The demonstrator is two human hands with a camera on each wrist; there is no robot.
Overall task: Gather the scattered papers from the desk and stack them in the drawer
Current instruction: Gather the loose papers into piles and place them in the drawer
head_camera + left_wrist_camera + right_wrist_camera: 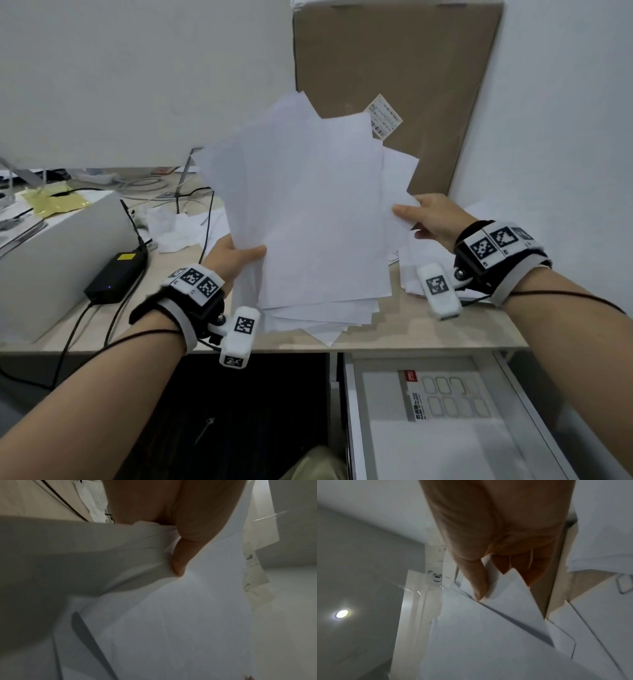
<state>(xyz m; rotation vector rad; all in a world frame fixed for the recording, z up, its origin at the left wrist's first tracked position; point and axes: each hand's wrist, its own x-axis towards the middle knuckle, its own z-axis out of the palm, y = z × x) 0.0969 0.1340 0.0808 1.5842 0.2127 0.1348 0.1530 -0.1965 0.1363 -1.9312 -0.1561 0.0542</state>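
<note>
A loose, fanned bundle of white papers (308,212) is held up above the desk, tilted toward me. My left hand (236,255) grips its lower left edge, thumb on the front sheet; the left wrist view shows that thumb pressing into the papers (171,608). My right hand (428,216) pinches the right edge, thumb in front and fingers behind, as the right wrist view shows on the papers (488,635). More white sheets (411,270) lie on the desk under the right hand. Below the desk's front edge on the right stands the open drawer (352,411).
A large cardboard sheet (394,68) leans on the wall behind the papers. A grey box (51,260), a black power brick (116,274) with cables and crumpled white tissue (171,229) sit at the left. A flat pack with a red label (445,397) lies in the drawer.
</note>
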